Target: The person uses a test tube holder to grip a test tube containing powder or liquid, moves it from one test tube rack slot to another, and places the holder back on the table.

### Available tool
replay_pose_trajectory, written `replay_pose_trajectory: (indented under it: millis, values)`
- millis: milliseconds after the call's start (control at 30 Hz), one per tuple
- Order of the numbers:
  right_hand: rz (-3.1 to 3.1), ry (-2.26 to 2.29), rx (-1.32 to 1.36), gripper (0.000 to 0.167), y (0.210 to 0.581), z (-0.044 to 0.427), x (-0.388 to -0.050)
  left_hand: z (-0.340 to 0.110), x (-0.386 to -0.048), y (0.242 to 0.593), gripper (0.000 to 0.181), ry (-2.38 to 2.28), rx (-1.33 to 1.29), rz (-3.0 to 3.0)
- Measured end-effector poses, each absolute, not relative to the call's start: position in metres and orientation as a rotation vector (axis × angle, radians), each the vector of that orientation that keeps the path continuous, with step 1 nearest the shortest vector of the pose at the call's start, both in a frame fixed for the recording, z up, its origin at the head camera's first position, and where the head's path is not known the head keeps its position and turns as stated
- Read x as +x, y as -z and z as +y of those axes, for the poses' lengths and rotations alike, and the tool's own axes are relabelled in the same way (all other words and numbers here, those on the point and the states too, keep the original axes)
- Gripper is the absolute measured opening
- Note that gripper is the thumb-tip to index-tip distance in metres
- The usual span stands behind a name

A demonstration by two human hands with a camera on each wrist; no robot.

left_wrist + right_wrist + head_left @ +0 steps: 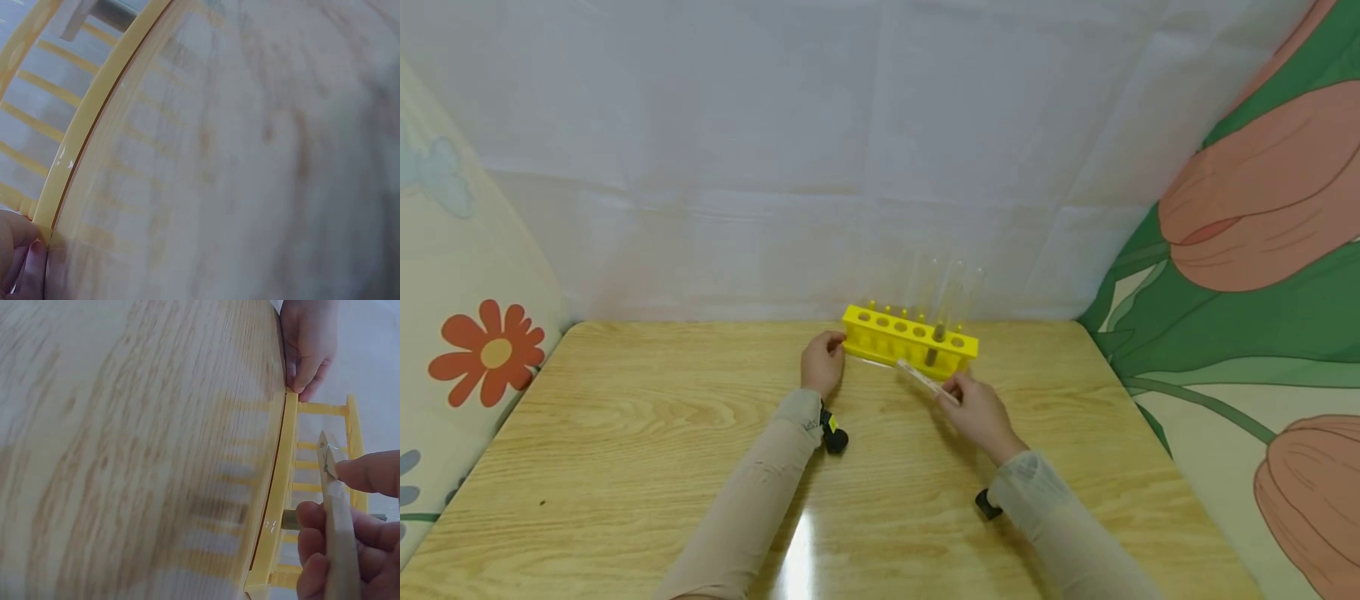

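A yellow test tube rack stands near the back edge of the table. My left hand grips the rack's left end, its thumb and fingers closed on the base corner in the left wrist view. My right hand is just in front of the rack's right end. Between thumb and curled fingers it holds a narrow, pale wooden tool with a tapered tip, pointing left along the rack's front. Behind it, a test tube with dark grey contents stands upright in the rack.
Several clear test tubes stand along the rack's back, to the right. Behind the wooden table hangs a white cloth. Flower-patterned panels flank both sides.
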State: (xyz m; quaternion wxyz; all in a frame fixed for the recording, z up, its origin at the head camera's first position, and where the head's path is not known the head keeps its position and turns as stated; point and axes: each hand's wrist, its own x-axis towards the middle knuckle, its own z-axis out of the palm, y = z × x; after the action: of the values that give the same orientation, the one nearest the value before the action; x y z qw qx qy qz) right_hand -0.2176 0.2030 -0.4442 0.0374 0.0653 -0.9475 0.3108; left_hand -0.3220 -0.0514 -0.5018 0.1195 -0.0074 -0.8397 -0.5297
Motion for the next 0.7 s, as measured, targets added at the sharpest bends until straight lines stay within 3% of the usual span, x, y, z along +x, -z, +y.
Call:
replay_pose_trajectory:
  millis: [700]
  values:
    - [-2.998,-0.826,0.273,0.013,0.4529,0.1957,-0.2215,-0.0496,-0.3170,0.4961,0.021,1.517,-0.025,-2.460]
